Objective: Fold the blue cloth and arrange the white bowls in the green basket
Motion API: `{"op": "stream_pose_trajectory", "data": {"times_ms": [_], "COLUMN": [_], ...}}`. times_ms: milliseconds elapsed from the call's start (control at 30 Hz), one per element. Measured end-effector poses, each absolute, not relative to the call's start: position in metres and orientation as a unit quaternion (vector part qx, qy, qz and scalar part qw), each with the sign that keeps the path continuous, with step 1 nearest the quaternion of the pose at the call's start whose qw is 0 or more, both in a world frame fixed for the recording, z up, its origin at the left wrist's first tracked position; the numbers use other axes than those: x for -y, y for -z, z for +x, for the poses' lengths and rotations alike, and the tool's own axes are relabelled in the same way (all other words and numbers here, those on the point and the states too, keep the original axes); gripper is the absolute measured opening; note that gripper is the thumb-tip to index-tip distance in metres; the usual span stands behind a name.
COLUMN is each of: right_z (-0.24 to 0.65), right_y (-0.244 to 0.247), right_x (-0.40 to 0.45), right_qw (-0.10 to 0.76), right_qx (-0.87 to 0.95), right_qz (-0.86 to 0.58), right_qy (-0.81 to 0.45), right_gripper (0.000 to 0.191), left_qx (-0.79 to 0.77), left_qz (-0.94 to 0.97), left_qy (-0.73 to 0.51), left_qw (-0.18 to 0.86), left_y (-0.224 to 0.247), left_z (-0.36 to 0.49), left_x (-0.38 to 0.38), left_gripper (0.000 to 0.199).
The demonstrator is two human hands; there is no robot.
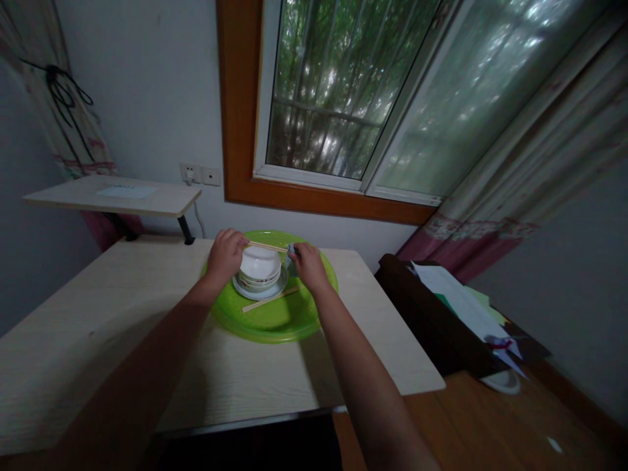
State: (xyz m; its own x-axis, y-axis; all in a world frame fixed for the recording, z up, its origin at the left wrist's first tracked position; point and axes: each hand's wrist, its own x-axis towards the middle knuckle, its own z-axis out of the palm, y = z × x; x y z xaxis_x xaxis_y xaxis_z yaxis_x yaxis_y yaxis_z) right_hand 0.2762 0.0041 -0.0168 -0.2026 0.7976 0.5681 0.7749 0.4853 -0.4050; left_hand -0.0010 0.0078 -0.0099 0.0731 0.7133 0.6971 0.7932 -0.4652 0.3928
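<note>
A pair of pale chopsticks (267,246) spans the gap between my hands, above a stack of white bowls (260,265). My left hand (227,254) is closed on their left end. Closed on the right end is my right hand (308,264), with a small grey thing at its fingertips that I cannot make out. The bowls stand on a white plate (260,294) on a round green tray (275,332). More chopsticks (265,301) lie on the tray in front of the plate.
The tray rests on a light wooden table (147,294). A small raised shelf (112,196) with a paper stands at the back left. Right of the table is a dark brown piece of furniture (432,314) with papers on it. A window is behind.
</note>
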Motion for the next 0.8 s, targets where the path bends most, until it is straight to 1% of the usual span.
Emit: {"op": "stream_pose_trajectory", "data": {"times_ms": [167, 367, 467, 600, 700, 800], "right_z": [0.278, 0.287, 0.287, 0.282, 0.279, 0.279], "right_y": [0.024, 0.027, 0.027, 0.027, 0.025, 0.021], "right_x": [-0.01, -0.015, -0.015, -0.013, -0.01, -0.008], "right_qw": [0.407, 0.486, 0.497, 0.48, 0.481, 0.503], "right_qx": [0.739, 0.649, 0.626, 0.674, 0.708, 0.708], "right_qz": [-0.535, -0.582, -0.598, -0.553, -0.5, -0.469], "right_qy": [-0.044, -0.055, -0.066, -0.096, -0.131, -0.16], "right_gripper": [0.012, 0.007, 0.005, 0.01, 0.019, 0.03], "left_qx": [0.552, 0.591, 0.576, 0.539, 0.527, 0.503], "left_qz": [-0.699, -0.668, -0.664, -0.674, -0.69, -0.721], "left_qy": [0.452, 0.45, 0.474, 0.502, 0.496, 0.477], "left_qw": [0.054, 0.037, 0.043, 0.052, 0.028, -0.008], "left_y": [0.012, 0.012, 0.015, 0.02, 0.02, 0.017], "left_z": [-0.002, -0.006, -0.009, -0.012, -0.009, -0.004], "left_x": [-0.007, -0.008, -0.012, -0.017, -0.016, -0.014], "left_gripper": [0.02, 0.02, 0.022, 0.024, 0.026, 0.026]}}
